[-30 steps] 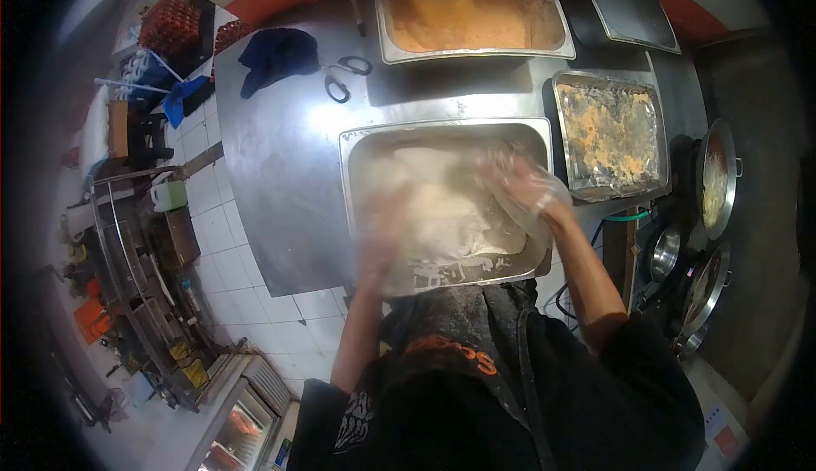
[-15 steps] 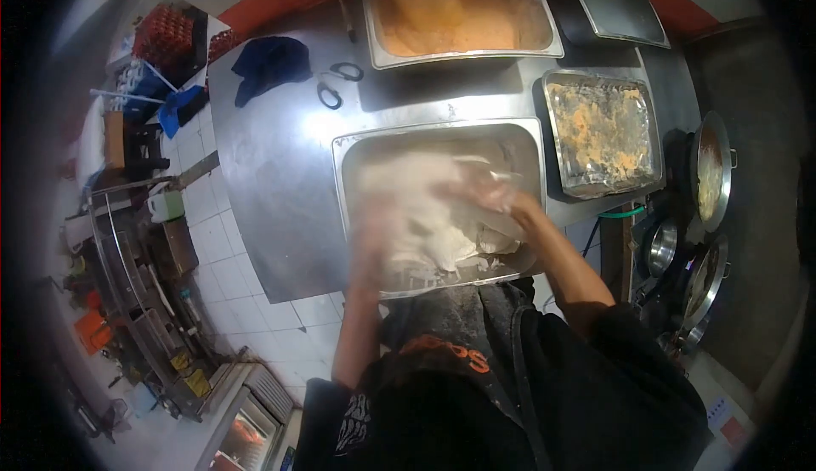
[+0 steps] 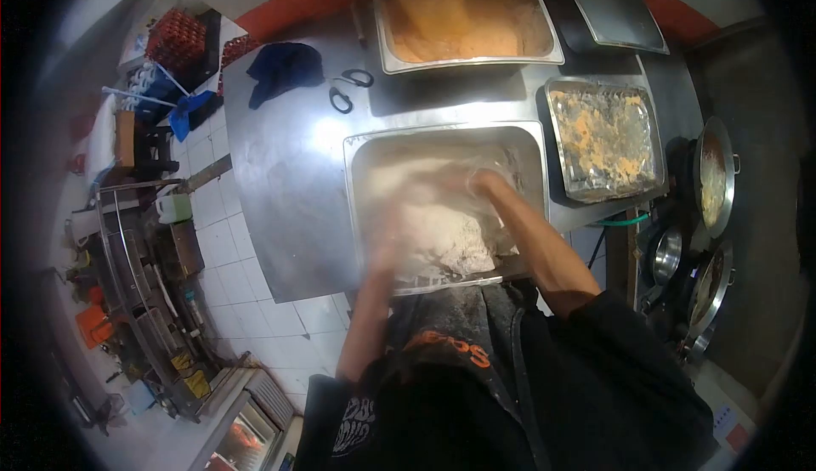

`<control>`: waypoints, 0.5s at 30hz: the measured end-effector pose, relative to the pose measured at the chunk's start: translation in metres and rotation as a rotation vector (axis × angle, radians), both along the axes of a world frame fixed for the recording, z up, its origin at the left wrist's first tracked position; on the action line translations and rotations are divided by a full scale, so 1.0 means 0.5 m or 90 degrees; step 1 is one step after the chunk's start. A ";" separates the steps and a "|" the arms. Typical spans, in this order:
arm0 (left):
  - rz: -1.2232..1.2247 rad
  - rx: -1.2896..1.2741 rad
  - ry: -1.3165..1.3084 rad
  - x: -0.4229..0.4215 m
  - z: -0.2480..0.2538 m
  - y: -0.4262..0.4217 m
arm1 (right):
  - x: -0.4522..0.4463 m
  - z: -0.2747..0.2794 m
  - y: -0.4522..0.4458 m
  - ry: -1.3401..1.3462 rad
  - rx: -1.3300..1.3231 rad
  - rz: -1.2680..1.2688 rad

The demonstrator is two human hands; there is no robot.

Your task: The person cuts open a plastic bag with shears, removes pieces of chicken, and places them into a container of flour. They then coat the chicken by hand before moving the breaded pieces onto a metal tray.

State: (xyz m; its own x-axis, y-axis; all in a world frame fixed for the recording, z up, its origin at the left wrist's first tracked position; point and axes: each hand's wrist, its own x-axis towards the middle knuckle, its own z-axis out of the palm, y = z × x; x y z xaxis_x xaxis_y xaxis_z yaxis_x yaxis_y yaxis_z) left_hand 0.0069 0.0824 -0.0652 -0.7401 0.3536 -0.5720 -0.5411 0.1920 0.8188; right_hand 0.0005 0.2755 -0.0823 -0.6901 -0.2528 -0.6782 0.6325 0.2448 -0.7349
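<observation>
A deep rectangular steel pan (image 3: pixel 350 178) stands at the table's near edge, with white flour (image 3: pixel 408 165) and flour-coated pieces (image 3: pixel 463 241) inside. Both hands are in this pan. At its left side my left hand (image 3: pixel 393 220) is smeared by motion over the flour, so its fingers do not show clearly. My right hand (image 3: pixel 476 184) reaches in from the right, above the coated pieces, with its fingers blurred too. Whether either hand grips a piece cannot be made out.
Behind stands a second pan (image 3: pixel 387 46) of orange mix. A foil-lined tray (image 3: pixel 561 144) with orange crumbs sits at right. A dark blue cloth (image 3: pixel 285 71) and scissors (image 3: pixel 342 99) lie on the steel table (image 3: pixel 280 190). Large metal pans (image 3: pixel 716 173) are beyond its right side.
My right hand has moved left and slightly inward over the flour. My left hand has shifted a little right. The flour and the coated pieces lie differently, and the whole view has shifted slightly.
</observation>
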 end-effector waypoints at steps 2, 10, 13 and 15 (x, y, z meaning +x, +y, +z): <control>-0.036 -0.027 0.114 -0.014 0.014 0.001 | 0.060 -0.170 -0.018 0.150 -0.019 0.011; -0.133 0.144 0.387 0.017 -0.029 -0.105 | 0.146 0.129 -0.015 0.237 0.130 -0.009; -0.071 -0.212 0.708 0.031 -0.014 -0.100 | 0.163 0.185 0.025 0.151 0.298 0.304; -0.042 -0.140 0.370 0.032 0.023 -0.090 | 0.129 0.218 0.033 0.069 0.301 0.330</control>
